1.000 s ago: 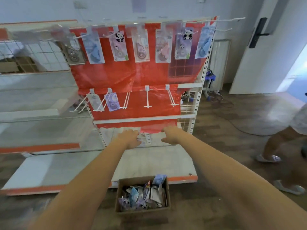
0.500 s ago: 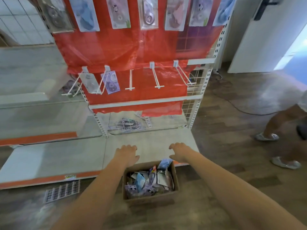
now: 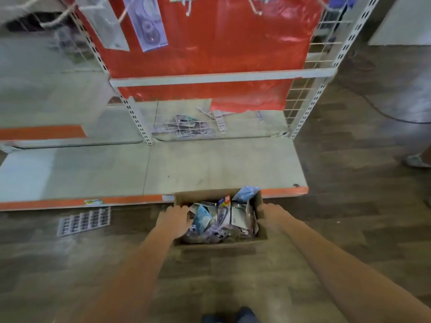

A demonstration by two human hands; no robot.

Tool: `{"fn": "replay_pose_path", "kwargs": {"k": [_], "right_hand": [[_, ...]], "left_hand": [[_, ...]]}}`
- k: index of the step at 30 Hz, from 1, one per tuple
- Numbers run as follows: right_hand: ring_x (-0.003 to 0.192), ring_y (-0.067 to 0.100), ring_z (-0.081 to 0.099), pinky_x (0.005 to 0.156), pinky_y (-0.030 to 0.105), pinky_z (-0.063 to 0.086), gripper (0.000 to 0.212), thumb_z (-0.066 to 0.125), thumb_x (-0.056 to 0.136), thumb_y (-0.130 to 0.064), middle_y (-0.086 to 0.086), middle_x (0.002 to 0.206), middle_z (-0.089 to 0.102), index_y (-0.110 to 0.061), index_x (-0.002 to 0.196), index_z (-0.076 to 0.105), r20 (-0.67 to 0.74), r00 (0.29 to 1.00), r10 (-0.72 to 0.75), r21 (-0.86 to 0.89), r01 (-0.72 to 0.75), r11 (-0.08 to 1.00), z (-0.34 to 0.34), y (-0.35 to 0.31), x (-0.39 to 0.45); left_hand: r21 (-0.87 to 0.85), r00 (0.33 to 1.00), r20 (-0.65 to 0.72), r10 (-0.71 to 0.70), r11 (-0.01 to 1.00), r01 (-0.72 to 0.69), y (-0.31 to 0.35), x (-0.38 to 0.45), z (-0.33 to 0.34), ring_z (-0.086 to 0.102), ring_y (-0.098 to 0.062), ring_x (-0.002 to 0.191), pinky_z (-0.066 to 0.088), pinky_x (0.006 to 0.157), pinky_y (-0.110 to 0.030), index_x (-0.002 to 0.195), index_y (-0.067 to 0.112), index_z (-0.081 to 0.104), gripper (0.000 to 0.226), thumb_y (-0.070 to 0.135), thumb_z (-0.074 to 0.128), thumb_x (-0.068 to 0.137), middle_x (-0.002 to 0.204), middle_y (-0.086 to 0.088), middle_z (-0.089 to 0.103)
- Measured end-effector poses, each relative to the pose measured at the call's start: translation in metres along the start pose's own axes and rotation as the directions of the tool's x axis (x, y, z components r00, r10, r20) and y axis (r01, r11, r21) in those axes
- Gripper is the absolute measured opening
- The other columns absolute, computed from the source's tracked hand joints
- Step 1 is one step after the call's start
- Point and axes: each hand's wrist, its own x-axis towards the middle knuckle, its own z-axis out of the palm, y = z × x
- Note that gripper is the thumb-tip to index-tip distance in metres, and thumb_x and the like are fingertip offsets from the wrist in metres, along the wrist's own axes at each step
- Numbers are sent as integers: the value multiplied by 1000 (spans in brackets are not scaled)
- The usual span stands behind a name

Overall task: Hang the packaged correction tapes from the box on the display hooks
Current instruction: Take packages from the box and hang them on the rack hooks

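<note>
Two bare hands down at the cardboard box (image 3: 219, 244), standing on the floor just in front of the shelf base (image 3: 186, 164). Left hand (image 3: 173, 220) over the box's left rim, fingers (image 3: 184, 209) loosely spread and lying on the heap inside, not closed on any pack so far as can be told. Right hand (image 3: 271, 215) against the outside of the box's right wall; fingers tucked out of sight there, so cannot tell whether grasping or slack. Packaged correction tapes (image 3: 217, 222) jumbled inside the box, some standing on edge, one blue card (image 3: 247, 193) poking above the far right corner. Display hooks (image 3: 186, 5) high above and beyond the box, two hung packs (image 3: 147, 22) up to the left of it against the red backing sheet (image 3: 210, 47).

Likely to drag up several packs at once: cards overlapping and interlocked, slick blister fronts, easy to snag a neighbour and spill it onto the floor beside the box. Risks bending or tearing a hang hole by pulling one card out by a corner. Could tip or slide the light box by pressing on one wall only. Also worth minding: loose grid panel (image 3: 84, 221) on the floor to the left of the box, underfoot when stepping up; long reach from the box to the hooks, so easy to miss a hook tip and drop the pack behind the wire mesh beyond the box, among stray packs (image 3: 184, 124) lying there
</note>
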Motion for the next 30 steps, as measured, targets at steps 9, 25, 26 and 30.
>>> {"fn": "replay_pose_path", "kwargs": {"k": [9,25,26,30], "right_hand": [[117,33,51,94,36,43,36,39,99,-23,16,129,53,-9,132,44,-11,1000,10,-22,-10,1000,91,31,114],[131,26,36,98,37,39,46,43,96,-12,5,145,35,-20,141,38,-246,948,-202,-439,77,895,155,62,249],[132,25,34,98,36,39,44,44,96,-13,5,145,35,-19,139,41,-248,946,-209,-466,73,882,157,62,250],[133,24,33,97,34,39,40,48,95,-13,5,142,39,-17,135,47,-225,945,-239,-563,75,823,158,67,255]], "left_hand": [[-6,1000,-14,12,1000,-12,-16,108,118,51,-23,117,43,96,-38,126,19,49,34,37,40,99,127,-5,55],[250,965,-106,238,946,-206,-3,254,203,41,-28,127,40,104,-41,146,26,30,51,17,45,98,141,-10,39],[271,965,-109,239,941,-203,-3,255,204,40,-28,127,40,102,-41,146,27,30,52,16,45,97,140,-10,37],[405,943,-194,270,898,-174,-1,259,202,34,-27,128,37,102,-39,139,23,38,50,15,53,92,139,-10,34]]}}
